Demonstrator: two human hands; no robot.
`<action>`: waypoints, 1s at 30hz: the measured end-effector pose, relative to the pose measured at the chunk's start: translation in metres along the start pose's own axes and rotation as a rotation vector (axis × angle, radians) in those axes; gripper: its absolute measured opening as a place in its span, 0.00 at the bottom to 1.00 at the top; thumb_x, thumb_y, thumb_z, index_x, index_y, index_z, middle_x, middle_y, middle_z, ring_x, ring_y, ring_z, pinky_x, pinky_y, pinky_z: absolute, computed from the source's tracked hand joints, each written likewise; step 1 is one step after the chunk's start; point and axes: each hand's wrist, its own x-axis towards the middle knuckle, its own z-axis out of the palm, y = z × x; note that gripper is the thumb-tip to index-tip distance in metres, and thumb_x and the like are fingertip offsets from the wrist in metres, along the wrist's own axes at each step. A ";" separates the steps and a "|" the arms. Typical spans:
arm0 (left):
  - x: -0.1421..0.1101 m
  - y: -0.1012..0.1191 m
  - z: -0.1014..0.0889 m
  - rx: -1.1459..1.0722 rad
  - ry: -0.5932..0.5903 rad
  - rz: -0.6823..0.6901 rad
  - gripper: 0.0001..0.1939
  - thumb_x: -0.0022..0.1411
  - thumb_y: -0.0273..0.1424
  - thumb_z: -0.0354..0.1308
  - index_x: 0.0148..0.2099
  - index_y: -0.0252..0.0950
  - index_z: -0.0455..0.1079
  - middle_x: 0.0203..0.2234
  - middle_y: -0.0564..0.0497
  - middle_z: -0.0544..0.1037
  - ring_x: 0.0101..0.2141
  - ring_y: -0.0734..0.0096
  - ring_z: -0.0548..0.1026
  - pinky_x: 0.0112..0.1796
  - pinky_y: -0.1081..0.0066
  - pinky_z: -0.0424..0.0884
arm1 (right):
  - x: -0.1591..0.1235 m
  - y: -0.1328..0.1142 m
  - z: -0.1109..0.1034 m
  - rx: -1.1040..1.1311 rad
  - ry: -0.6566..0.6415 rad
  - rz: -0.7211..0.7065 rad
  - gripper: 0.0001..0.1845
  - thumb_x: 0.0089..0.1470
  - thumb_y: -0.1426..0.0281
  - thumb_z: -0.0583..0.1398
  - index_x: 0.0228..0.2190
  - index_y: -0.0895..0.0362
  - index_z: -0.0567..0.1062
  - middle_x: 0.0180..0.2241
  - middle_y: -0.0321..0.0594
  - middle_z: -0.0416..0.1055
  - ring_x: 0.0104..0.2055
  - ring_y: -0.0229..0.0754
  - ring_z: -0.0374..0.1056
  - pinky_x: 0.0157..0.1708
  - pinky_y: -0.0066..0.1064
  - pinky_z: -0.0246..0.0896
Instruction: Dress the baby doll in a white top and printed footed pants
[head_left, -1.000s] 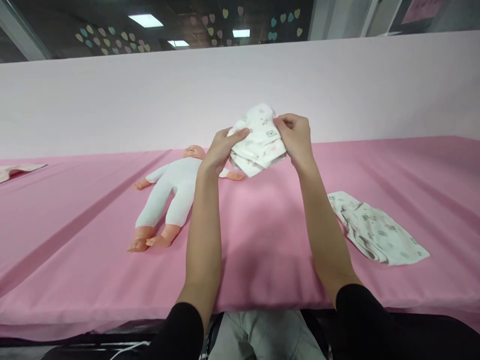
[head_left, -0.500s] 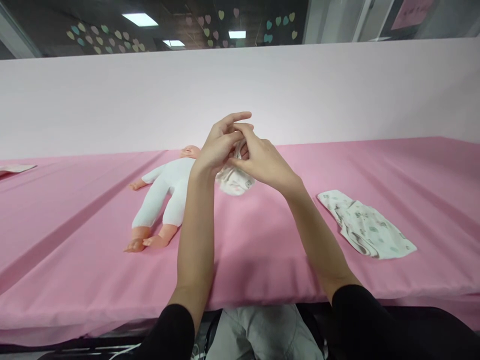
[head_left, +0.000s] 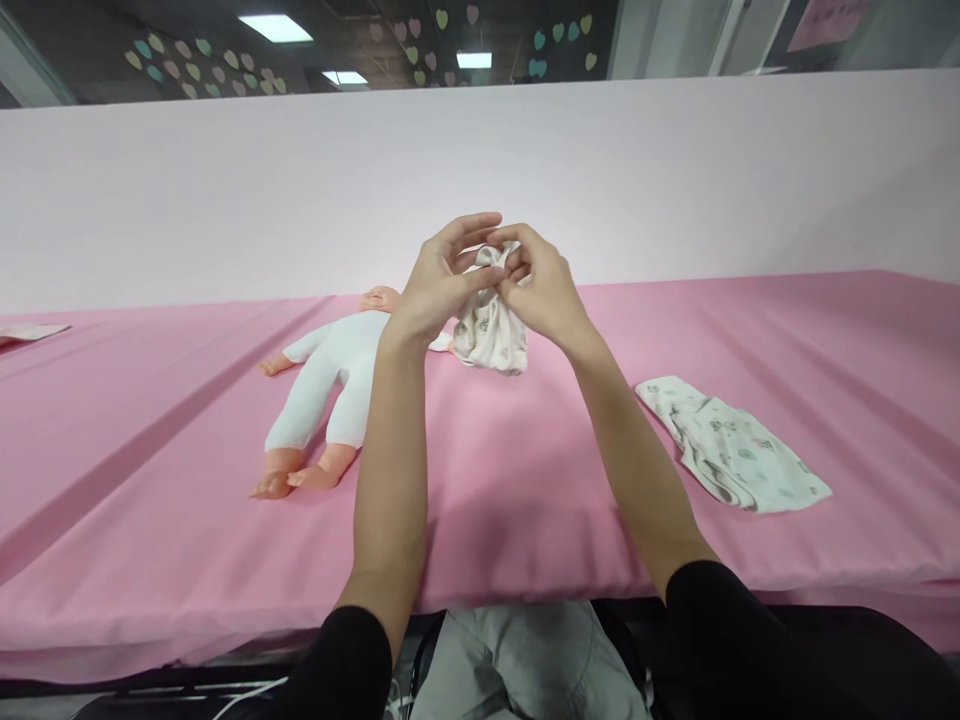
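Observation:
Above the pink table cover, both hands meet around a small white printed baby hat (head_left: 491,335). Its top is gathered into a knot or loop between my fingers, and its wider part hangs below them. My left hand (head_left: 448,278) pinches it from the left, thumb across the gathered part. From the other side, my right hand (head_left: 541,287) grips the top with thumb and bent fingers. Just left of my left forearm a baby doll (head_left: 334,370) in a white suit lies on its back; my left hand and forearm cover part of its head and one arm.
Folded printed baby clothing (head_left: 739,445) lies on the right of the pink table cover (head_left: 525,470). A flat pale item (head_left: 34,332) shows at the far left edge. Behind the table rises a white wall (head_left: 300,190), with dark glass above it.
The baby hat has been lifted and shifted slightly right, and its gathered top now shows between my fingers. My right hand has moved a little right and turned. The doll stays put.

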 end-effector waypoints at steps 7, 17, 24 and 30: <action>-0.004 -0.004 -0.013 0.099 -0.061 0.017 0.28 0.45 0.27 0.61 0.52 0.41 0.68 0.45 0.47 0.73 0.46 0.61 0.71 0.41 0.65 0.73 | 0.009 0.021 -0.022 0.000 0.214 0.058 0.16 0.52 0.76 0.52 0.44 0.55 0.67 0.36 0.38 0.66 0.38 0.39 0.66 0.36 0.30 0.62; 0.000 -0.009 -0.005 0.346 -0.061 -0.044 0.11 0.51 0.27 0.52 0.32 0.38 0.75 0.25 0.53 0.75 0.32 0.68 0.71 0.39 0.66 0.69 | 0.008 0.017 -0.039 0.140 0.389 -0.024 0.12 0.51 0.81 0.52 0.35 0.57 0.69 0.40 0.41 0.70 0.42 0.38 0.66 0.38 0.30 0.64; 0.002 -0.005 -0.010 0.050 0.086 -0.118 0.11 0.60 0.38 0.52 0.39 0.39 0.71 0.31 0.49 0.76 0.36 0.65 0.74 0.41 0.61 0.72 | 0.009 0.035 -0.053 0.034 0.423 0.036 0.07 0.52 0.79 0.51 0.28 0.56 0.66 0.34 0.41 0.69 0.37 0.38 0.67 0.34 0.30 0.63; -0.007 0.008 0.013 0.229 -0.437 -0.274 0.33 0.50 0.40 0.61 0.58 0.43 0.60 0.44 0.46 0.75 0.42 0.59 0.75 0.41 0.63 0.71 | 0.007 0.023 -0.049 0.105 0.412 -0.033 0.15 0.44 0.86 0.47 0.22 0.56 0.65 0.32 0.42 0.69 0.37 0.36 0.67 0.35 0.28 0.63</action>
